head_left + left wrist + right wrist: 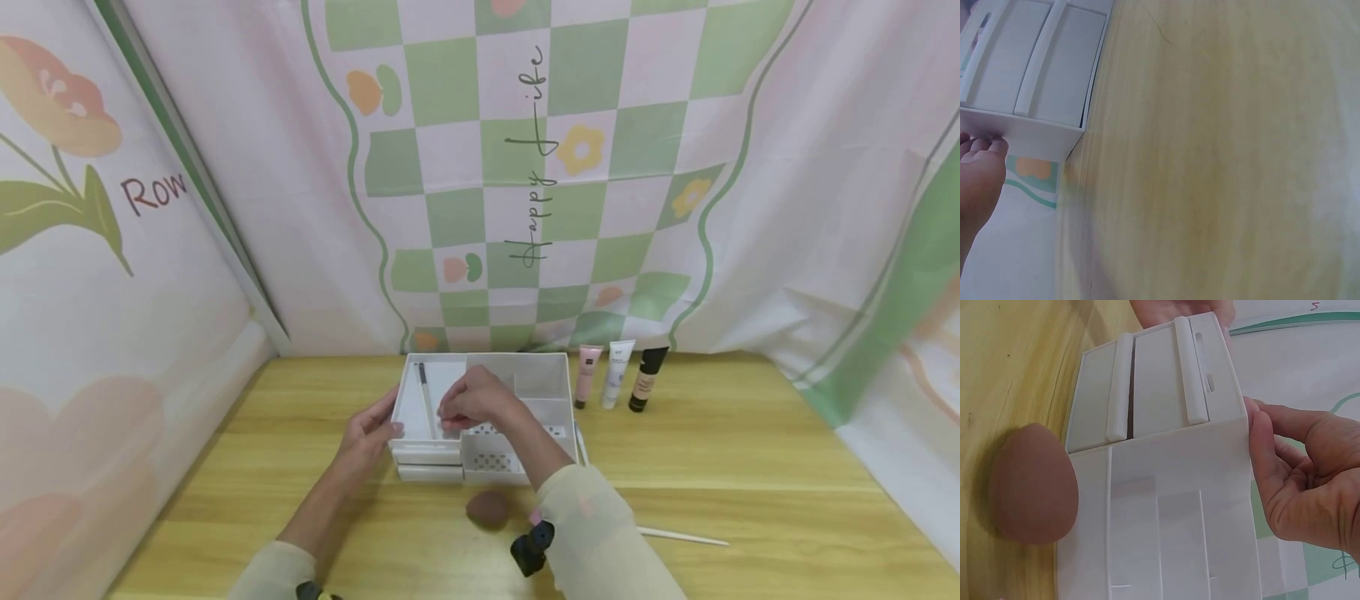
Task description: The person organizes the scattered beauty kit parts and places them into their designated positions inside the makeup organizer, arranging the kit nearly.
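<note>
A white organizer box (555,371) with open top compartments and front drawers (1154,394) stands mid-table. My left hand (366,435) lies against its left side, fingertips (994,145) touching the lower corner of the box (1029,134). My right hand (474,400) hovers over the box's middle, its loosely curled fingers (1260,434) touching the top rim; nothing shows between them. A thin dark-tipped stick (424,392) lies in the left compartment. A brown egg-shaped sponge (487,507) (1032,490) sits on the table just in front of the box.
Three cosmetic tubes stand to the right of the box: pink (588,375), white (618,372) and a beige one with a black cap (647,377). A thin white stick (681,536) lies on the wooden table (750,467) at the front right. Patterned cloth walls enclose the table.
</note>
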`<state>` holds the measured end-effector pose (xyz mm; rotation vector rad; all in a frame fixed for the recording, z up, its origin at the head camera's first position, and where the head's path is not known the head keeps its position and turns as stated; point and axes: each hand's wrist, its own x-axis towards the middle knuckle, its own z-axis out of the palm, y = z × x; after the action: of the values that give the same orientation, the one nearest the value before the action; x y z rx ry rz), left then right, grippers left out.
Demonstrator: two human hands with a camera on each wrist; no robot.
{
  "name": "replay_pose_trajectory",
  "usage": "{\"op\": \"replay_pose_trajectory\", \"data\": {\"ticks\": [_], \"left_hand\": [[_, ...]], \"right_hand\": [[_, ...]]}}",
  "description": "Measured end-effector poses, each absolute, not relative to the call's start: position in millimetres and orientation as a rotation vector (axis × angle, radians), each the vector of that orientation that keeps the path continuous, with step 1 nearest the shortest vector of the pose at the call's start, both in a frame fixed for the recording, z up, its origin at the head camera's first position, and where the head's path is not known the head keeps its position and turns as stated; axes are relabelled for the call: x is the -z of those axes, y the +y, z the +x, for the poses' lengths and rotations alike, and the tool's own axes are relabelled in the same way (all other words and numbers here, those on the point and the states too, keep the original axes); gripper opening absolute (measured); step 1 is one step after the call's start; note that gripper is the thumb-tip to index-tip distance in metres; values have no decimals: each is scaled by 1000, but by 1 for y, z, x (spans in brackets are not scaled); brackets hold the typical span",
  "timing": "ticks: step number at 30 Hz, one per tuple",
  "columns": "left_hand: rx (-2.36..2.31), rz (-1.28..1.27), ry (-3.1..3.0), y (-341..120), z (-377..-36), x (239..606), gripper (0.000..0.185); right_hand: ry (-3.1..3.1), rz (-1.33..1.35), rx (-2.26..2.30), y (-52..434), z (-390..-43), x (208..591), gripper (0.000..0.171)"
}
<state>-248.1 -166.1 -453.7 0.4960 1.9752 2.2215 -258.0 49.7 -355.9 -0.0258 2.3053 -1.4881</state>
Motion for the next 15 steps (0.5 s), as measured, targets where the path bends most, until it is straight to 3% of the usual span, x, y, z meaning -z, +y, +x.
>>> {"op": "replay_pose_trajectory", "data": {"ticks": [15], "left_hand": [[-2200, 480, 1982, -166, -248, 451, 69]], "right_hand": [[2229, -75, 1737, 61, -248, 366, 21]]}}
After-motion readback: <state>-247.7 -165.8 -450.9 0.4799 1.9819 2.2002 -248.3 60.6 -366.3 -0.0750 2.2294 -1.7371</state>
